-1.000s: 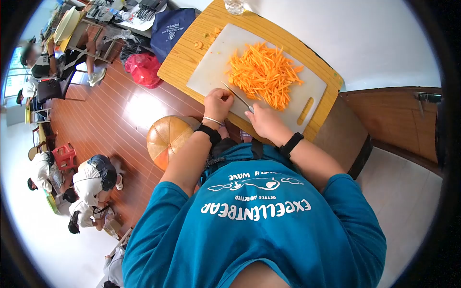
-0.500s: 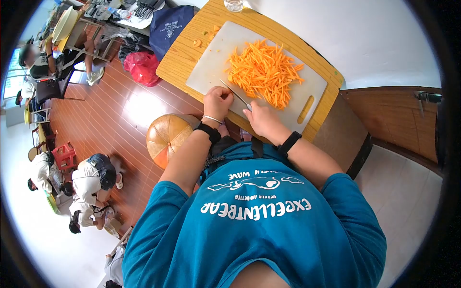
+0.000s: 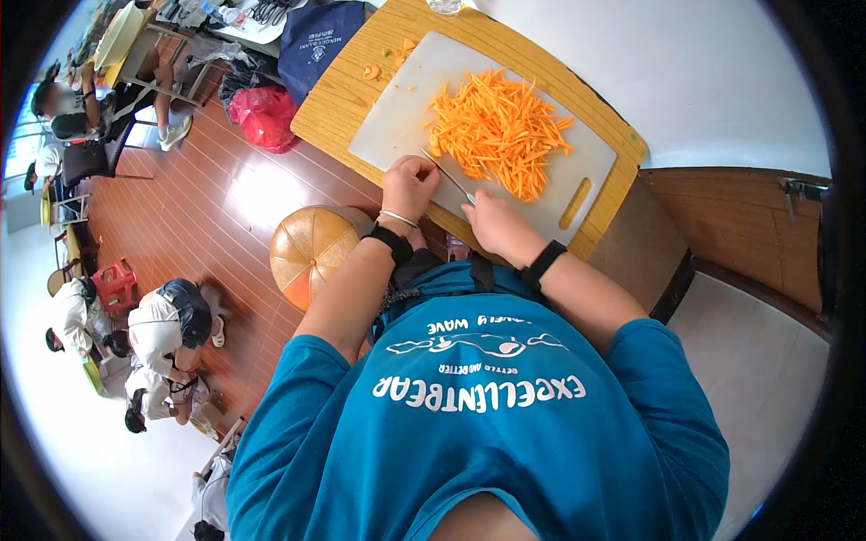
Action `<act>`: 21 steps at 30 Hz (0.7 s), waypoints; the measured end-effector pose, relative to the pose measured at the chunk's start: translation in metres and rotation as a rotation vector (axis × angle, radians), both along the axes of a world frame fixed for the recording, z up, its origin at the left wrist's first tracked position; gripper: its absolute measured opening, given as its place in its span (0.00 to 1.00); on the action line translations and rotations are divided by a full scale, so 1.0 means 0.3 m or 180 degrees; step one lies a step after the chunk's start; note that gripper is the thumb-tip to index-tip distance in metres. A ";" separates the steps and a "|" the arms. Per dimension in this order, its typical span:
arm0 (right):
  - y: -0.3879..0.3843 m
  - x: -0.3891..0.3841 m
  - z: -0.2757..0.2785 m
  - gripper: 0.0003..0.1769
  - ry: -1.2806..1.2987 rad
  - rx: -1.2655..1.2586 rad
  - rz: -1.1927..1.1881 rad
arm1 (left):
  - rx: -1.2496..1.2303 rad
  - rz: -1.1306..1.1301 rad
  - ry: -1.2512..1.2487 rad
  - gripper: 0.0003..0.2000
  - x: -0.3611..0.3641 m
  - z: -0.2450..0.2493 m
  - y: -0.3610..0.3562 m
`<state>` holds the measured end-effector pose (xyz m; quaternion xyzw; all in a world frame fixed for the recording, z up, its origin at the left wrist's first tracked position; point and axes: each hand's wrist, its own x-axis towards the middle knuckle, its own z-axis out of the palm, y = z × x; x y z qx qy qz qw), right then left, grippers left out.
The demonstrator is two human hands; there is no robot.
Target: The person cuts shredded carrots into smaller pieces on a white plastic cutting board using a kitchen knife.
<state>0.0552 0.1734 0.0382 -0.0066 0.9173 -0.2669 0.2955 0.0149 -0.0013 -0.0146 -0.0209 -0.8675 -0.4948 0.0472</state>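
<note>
The bench [image 3: 343, 126] shows yellowish wood grain; the cutting board [image 3: 397, 117] looks like smooth, pale plastic. The knife blade [image 3: 446, 171] is thin metal, the T-shirt [image 3: 487, 361] soft matt cloth, the floorboards [image 3: 216, 252] glossy.

shreds [image 3: 502, 133] on board [image 3: 390, 122], board on table [image 3: 336, 104]

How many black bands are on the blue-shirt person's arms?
2. The first black band is near the left hand, past a white bracelet; the second black band is near the right hand.

Reaches forward with both forearms [image 3: 352, 287], curls the fingers [image 3: 420, 166] of the left hand [image 3: 409, 189] inward and clenches the right hand [image 3: 502, 225] near it.
</note>
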 end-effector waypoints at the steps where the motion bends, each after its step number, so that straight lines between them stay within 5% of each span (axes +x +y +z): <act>1: -0.009 -0.011 -0.006 0.19 -0.0011 -0.0039 -0.0012 | -0.0020 0.0003 0.0031 0.04 -0.002 -0.001 0.000; 21: 0.012 0.009 -0.018 0.21 0.0204 -0.0129 -0.0055 | -0.0125 0.0034 -0.0208 0.07 -0.001 -0.016 -0.009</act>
